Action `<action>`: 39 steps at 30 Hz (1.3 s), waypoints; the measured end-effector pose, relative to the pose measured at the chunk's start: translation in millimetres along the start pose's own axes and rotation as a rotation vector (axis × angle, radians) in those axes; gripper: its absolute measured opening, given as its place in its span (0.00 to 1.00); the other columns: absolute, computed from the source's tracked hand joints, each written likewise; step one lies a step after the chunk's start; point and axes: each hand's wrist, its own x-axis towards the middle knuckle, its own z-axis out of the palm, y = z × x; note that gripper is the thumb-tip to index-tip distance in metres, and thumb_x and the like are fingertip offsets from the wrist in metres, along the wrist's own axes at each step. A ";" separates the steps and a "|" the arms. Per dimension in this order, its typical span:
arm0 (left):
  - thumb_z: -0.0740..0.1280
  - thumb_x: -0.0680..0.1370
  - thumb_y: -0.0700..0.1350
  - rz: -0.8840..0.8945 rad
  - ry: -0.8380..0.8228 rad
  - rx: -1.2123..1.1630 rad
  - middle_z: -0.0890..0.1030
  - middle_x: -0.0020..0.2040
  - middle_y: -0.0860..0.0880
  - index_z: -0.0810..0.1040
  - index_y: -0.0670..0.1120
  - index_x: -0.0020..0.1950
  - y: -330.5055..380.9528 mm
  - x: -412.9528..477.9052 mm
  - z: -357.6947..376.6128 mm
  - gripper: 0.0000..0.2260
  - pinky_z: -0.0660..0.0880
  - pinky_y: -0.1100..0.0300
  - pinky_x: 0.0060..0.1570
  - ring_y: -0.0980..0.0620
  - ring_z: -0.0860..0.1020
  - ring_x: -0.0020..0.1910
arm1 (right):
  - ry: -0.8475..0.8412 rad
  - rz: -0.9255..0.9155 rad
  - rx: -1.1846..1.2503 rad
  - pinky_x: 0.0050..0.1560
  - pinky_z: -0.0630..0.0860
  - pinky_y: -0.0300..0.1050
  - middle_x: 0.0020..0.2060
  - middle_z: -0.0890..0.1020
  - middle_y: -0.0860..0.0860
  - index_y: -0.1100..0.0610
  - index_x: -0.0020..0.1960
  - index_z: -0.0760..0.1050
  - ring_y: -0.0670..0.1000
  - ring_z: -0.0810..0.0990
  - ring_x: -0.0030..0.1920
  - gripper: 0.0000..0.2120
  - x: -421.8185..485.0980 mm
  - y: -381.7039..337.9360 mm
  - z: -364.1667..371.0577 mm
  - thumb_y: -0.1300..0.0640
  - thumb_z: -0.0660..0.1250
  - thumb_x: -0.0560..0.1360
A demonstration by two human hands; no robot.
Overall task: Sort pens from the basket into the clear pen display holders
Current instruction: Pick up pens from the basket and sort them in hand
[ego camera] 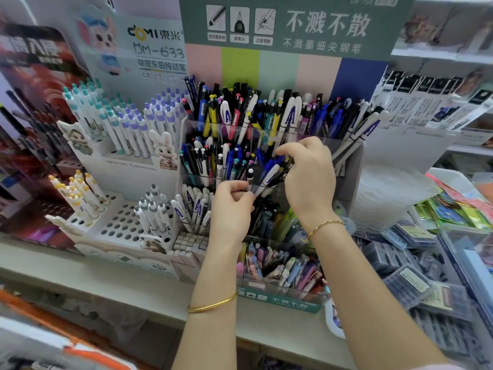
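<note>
A tiered clear pen display holder (344,141) stands on the shelf, its rows packed with several blue, black, white and yellow pens. My right hand (309,180) grips a bunch of blue, black and white pens (276,169) over the middle tier. My left hand (230,206) pinches a white pen with a black cap (250,177) at the clear front wall of that tier. White pens marked with a blue "A" (190,206) stand in the lower left compartment. No basket can be made out.
A white cartoon-themed pen stand (117,222) with teal, purple and yellow pens is on the left. A bottom clear tray (282,297) holds pastel pens. Boxed refills (405,279) lie at the right, hanging packets (426,102) above. A green sign (293,22) backs the display.
</note>
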 end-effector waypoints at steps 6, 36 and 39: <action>0.64 0.79 0.39 -0.052 0.147 -0.062 0.79 0.47 0.49 0.74 0.48 0.59 -11.9 -14.0 -17.8 0.09 0.73 0.64 0.41 0.57 0.77 0.40 | 0.015 -0.135 0.327 0.47 0.74 0.51 0.47 0.79 0.55 0.59 0.50 0.81 0.58 0.76 0.51 0.18 -16.3 -30.8 1.4 0.71 0.56 0.71; 0.63 0.80 0.43 -1.255 0.857 0.137 0.71 0.68 0.38 0.66 0.36 0.68 -381.2 -172.0 -332.8 0.19 0.71 0.54 0.61 0.41 0.72 0.66 | -1.472 -0.069 0.460 0.42 0.78 0.44 0.48 0.81 0.53 0.55 0.52 0.76 0.51 0.81 0.45 0.11 -342.7 -273.7 242.1 0.66 0.58 0.78; 0.64 0.79 0.39 -1.255 0.878 0.213 0.68 0.69 0.36 0.58 0.34 0.70 -391.9 -166.7 -332.4 0.23 0.72 0.51 0.61 0.40 0.72 0.65 | -1.482 -0.025 0.417 0.51 0.80 0.52 0.50 0.81 0.54 0.54 0.52 0.76 0.54 0.81 0.50 0.12 -349.0 -275.4 255.9 0.66 0.58 0.77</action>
